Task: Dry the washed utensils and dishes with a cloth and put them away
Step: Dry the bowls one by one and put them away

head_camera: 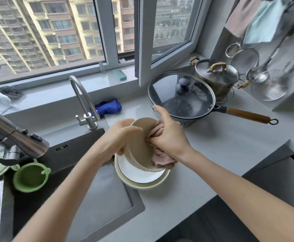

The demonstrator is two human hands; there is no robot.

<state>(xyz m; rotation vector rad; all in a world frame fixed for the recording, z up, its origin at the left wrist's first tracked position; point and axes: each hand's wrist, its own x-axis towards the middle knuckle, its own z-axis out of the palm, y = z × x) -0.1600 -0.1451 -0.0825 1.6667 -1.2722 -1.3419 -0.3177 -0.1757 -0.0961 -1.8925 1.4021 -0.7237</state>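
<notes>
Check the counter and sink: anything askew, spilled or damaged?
No spill or damage shows. The glass lid looks tilted on the wok, not seated flat, and the stacked dishes straddle the sink edge.

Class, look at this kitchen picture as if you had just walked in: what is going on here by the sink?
A person is drying a dish. The left hand holds a beige bowl tilted on its side, while the right hand grips a pink cloth and presses it into the bowl. Just below them a white plate lies in a cream dish on the counter at the sink's edge.
</notes>
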